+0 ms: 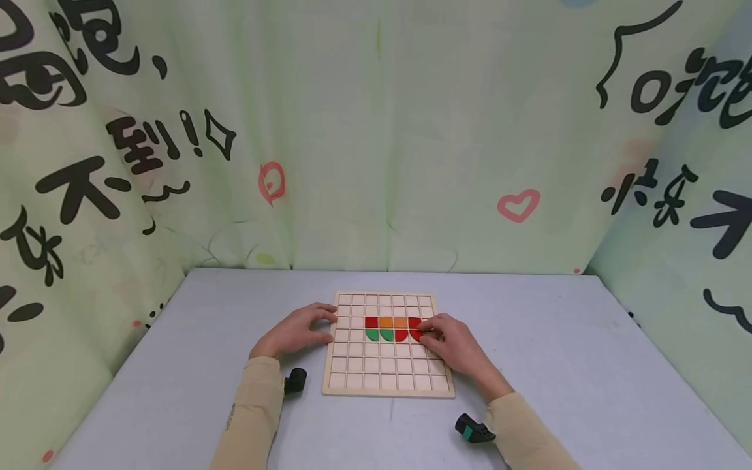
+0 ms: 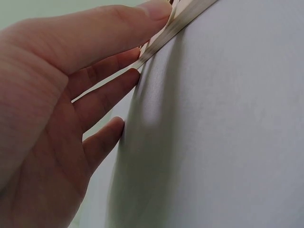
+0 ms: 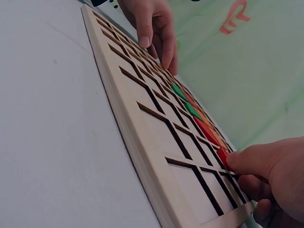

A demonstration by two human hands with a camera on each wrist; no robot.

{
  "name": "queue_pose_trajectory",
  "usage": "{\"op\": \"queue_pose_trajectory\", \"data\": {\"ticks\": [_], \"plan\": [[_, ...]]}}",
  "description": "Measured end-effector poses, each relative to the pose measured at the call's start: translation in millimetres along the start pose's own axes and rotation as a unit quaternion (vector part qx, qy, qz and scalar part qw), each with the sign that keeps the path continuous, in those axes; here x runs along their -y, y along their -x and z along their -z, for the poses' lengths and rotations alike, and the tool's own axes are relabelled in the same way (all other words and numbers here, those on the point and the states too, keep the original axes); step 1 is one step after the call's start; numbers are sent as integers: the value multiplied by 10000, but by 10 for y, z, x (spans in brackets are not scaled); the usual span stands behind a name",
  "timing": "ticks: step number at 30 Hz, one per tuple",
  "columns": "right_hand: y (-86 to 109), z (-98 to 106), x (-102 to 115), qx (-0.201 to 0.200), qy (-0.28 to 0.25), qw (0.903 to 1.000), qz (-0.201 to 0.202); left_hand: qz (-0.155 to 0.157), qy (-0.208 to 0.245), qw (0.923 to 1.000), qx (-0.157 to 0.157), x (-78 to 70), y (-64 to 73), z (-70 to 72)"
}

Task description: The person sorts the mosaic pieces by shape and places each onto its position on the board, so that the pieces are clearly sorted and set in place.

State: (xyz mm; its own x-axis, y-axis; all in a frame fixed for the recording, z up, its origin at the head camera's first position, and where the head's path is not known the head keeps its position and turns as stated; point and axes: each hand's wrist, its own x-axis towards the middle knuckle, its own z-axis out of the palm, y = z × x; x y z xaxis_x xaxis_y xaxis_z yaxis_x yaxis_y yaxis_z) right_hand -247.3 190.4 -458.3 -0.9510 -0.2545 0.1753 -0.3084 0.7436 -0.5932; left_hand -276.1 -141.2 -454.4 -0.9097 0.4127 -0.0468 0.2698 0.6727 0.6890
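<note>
A wooden grid board [image 1: 388,394] lies on the table with a row of red and orange square tiles [image 1: 392,322] in its middle cells. Directly below them sit green tiles [image 1: 378,335] and red tiles [image 1: 401,335] with rounded lower corners. My right hand [image 1: 455,343] is at the right end of these rows, thumb and curled fingers on a red tile [image 3: 223,156] at its cell; the fingers partly cover it. At the board's left edge rests my left hand [image 1: 302,331], fingers extended and spread, thumb tip [image 2: 159,8] at the wooden rim.
The white table [image 1: 205,365] surrounds the board. Behind and at both sides hangs a pale green curtain [image 1: 446,130] with black lettering. Small black devices [image 1: 296,380] are worn at both wrists, close above the table.
</note>
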Motion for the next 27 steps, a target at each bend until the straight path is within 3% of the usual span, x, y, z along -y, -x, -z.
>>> {"op": "queue_pose_trajectory", "data": {"ticks": [13,27], "plan": [[-38,39,-45,105,115,9989,441,-97,27,9999,45,11,-4,6],[-48,32,-5,109,166,9988,443,-80,47,9999,86,28,-8,33]]}}
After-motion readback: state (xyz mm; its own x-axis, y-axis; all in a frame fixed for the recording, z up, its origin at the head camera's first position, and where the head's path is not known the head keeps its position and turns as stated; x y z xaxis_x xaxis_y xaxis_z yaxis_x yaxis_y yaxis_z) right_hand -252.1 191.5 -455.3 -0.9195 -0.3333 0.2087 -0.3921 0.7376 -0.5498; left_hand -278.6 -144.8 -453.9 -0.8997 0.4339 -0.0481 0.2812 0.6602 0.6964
